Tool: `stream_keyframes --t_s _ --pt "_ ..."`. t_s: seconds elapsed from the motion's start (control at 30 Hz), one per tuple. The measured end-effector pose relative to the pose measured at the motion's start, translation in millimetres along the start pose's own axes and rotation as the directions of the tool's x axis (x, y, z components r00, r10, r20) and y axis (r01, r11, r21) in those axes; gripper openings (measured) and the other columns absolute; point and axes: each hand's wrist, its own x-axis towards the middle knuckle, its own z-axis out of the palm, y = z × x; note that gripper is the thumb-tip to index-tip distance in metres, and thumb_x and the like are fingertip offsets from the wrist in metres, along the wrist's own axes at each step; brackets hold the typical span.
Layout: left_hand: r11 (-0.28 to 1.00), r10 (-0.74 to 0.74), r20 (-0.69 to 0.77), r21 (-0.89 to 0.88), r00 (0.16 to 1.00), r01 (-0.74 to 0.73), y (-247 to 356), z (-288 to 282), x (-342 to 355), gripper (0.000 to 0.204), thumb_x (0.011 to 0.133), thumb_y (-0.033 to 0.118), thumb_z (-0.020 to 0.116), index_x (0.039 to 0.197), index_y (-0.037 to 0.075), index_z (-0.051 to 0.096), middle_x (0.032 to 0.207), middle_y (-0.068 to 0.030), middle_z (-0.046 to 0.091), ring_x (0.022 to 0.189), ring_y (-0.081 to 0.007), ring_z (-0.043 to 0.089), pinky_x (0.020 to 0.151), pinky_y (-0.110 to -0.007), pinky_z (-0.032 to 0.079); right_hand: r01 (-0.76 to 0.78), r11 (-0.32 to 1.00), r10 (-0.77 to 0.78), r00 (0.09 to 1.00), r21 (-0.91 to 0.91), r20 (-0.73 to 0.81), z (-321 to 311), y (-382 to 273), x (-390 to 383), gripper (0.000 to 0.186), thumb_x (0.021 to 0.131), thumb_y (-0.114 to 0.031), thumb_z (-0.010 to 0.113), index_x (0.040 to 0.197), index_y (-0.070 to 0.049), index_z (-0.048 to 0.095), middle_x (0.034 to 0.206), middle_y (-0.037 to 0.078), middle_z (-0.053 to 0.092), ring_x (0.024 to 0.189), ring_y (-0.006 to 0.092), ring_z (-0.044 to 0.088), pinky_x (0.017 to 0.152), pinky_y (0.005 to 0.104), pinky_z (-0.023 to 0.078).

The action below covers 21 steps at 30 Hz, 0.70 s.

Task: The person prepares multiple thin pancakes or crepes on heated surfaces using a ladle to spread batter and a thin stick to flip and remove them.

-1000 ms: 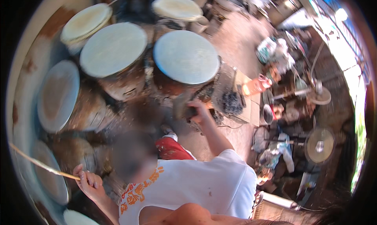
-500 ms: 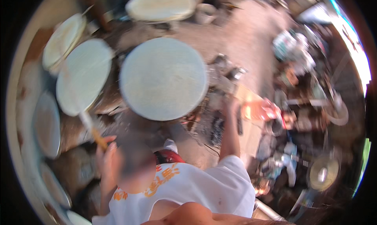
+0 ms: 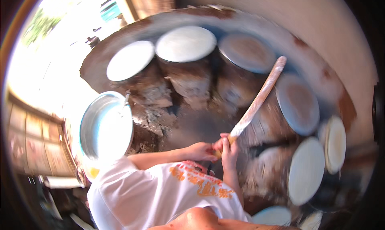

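Observation:
A long, flat wooden spatula [image 3: 260,96] slants up and to the right in front of me, its blade smeared with something pale. My right hand [image 3: 229,151] is closed round its handle, just below the blade. My left hand [image 3: 200,151] is closed at the handle's lower end, close beside the right one; its fingertips are partly hidden. Beyond the blade's tip lie round griddles, one with a brownish middle [image 3: 246,52] and another [image 3: 297,103] right of the blade. The blade appears to be held above the stove, touching no griddle that I can make out.
A curved clay stove [image 3: 192,83] carries several round griddles, two of them [image 3: 185,44] [image 3: 131,60] white on top at the far left. A wide basin [image 3: 83,127] with whitish contents and a ladle handle [image 3: 127,96] stands left. More pale discs [image 3: 306,171] lie at right.
The view has swung round from the cluttered floor to the curved stove. The spatula, held in my left hand alone before, is now in both hands. My right hand has come in to the handle.

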Motion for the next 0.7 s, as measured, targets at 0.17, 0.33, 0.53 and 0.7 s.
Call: stream_keyframes --t_s 0.17,0.33,0.53,0.7 --pt "0.911 -0.225 -0.962 -0.152 0.156 0.383 -147.7 -177.4 -120.8 0.044 0.086 0.03 0.06 0.126 0.012 0.053 0.104 -0.0228 0.047 0.087 -0.0332 0.053 0.08 -0.04 0.046 -0.23 0.938 0.279 0.945 -0.26 0.17 40.9 53.5 58.0 0.023 0.099 -0.022 0.043 0.112 -0.005 0.052 0.057 -0.004 0.044 0.042 0.0034 0.037 0.039 0.0199 0.032" --pt "0.803 -0.534 -0.802 -0.58 -0.266 0.138 -297.7 -299.9 -164.0 0.044 0.093 0.042 0.046 0.123 0.012 0.055 0.107 -0.0334 0.053 0.109 -0.0428 0.045 0.099 -0.046 0.032 0.229 0.824 0.168 0.776 -0.518 0.609 126.2 41.7 145.6 0.037 0.096 -0.015 0.045 0.133 -0.012 0.046 0.062 0.006 0.06 0.055 0.0173 0.062 0.057 0.0309 0.05" --pt "0.763 -0.647 -0.759 -0.644 -0.071 -0.057 -304.9 -260.4 -133.0 0.019 0.073 0.01 0.068 0.082 -0.004 0.06 0.098 -0.027 0.054 0.043 -0.0265 0.055 0.037 -0.035 0.049 0.682 0.586 0.227 0.381 -0.438 0.896 284.3 107.9 243.8 0.048 0.086 -0.011 0.049 0.134 -0.019 0.046 0.073 0.019 0.062 0.07 0.0382 0.062 0.065 0.0466 0.05" --pt "0.528 -0.798 -0.474 -0.847 -0.373 -0.054 -370.8 -214.6 -214.9 0.075 0.078 0.005 0.06 0.143 0.014 0.024 0.073 -0.0129 0.053 0.048 -0.024 0.055 0.038 -0.037 0.049 0.849 0.384 0.341 0.234 -0.362 0.91 462.3 147.0 220.4 0.036 0.088 -0.01 0.043 0.122 -0.013 0.053 0.079 0.021 0.064 0.073 0.0364 0.063 0.063 0.0477 0.049"
